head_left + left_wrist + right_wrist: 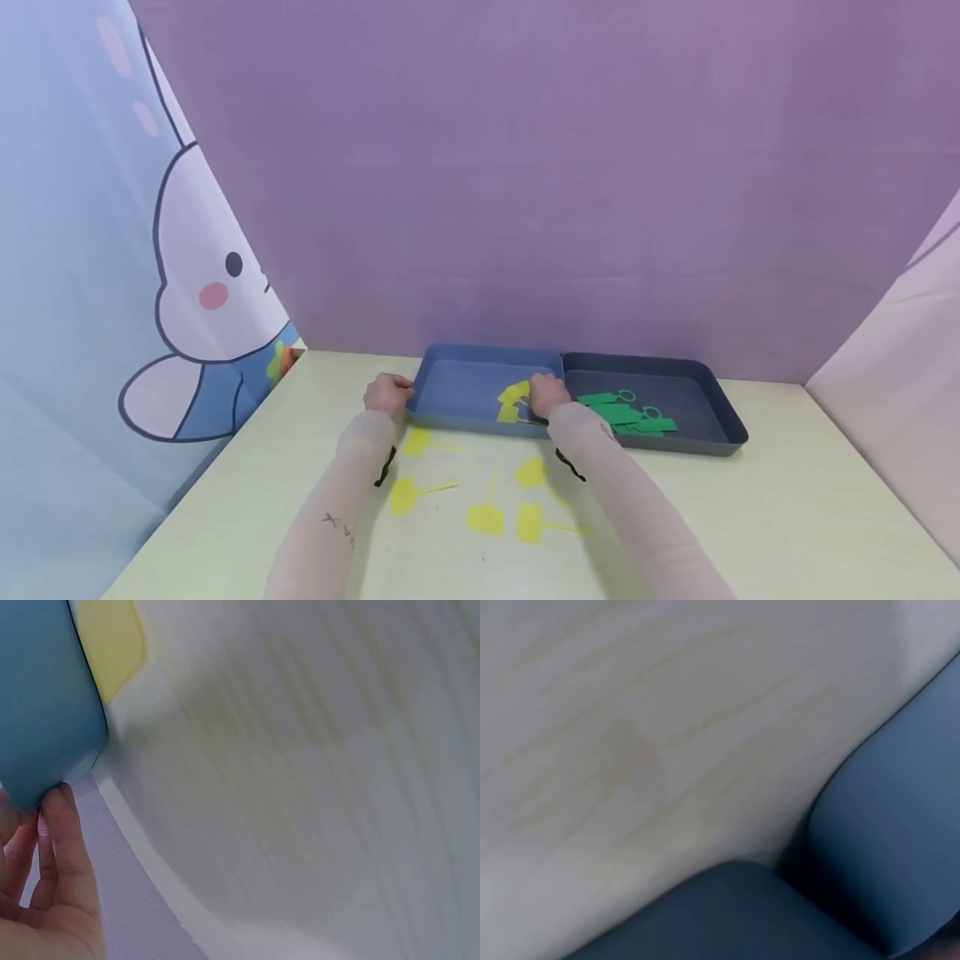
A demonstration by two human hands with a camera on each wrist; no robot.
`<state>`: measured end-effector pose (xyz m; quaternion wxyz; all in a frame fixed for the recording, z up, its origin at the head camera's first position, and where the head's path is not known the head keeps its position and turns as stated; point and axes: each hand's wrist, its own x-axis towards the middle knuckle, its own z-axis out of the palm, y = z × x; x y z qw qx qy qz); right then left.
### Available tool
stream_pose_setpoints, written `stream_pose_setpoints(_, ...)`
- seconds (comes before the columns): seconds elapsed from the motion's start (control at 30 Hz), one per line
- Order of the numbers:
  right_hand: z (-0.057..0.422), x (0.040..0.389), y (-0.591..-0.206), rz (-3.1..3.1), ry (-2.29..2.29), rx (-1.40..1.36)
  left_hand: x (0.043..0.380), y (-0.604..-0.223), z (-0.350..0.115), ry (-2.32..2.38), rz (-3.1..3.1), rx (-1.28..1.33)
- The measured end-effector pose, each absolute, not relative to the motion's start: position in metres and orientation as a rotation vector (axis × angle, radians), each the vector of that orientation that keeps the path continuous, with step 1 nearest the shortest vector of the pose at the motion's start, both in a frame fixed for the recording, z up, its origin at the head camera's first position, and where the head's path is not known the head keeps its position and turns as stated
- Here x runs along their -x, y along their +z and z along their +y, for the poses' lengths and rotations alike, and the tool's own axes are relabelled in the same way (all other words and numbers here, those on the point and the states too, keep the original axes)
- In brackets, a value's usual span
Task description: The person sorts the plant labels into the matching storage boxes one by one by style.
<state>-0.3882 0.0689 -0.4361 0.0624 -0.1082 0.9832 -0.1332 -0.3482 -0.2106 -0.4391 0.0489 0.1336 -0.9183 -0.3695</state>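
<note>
My left hand (387, 392) pinches the left rim of a shallow blue tray (480, 423). In the left wrist view, the thumb and fingers (66, 840) meet at the rim of the blue tray (45, 697). My right hand (549, 394) is at the tray's right side, fingers curled over the rim; the fingertips are hidden. Just left of it, several yellow cable tie tags (514, 392) lie inside the tray. The right wrist view shows the blue tray's corner (900, 810), with only a sliver of hand low at the right edge.
A dark grey tray (705, 417) stands against the blue one's right side, holding several green looped tags (618, 414). In front, several yellow tags, among them one with a straight tail (486, 518), are spread on the pale wooden table (810, 517). A purple cloth (540, 192) hangs behind.
</note>
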Motion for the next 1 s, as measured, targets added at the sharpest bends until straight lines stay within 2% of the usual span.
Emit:
stream_pose_setpoints(0.6, 0.079, 0.378, -0.429, 2.937, -0.413, 0.448, 0.348, -0.44, -0.205, -1.104, -2.809, -0.38)
stream_pose_setpoints(1.0, 0.088, 0.363, -0.406, 2.921, -0.417, 0.669, 0.349, -0.441, -0.211, -1.081, -2.817, -0.364)
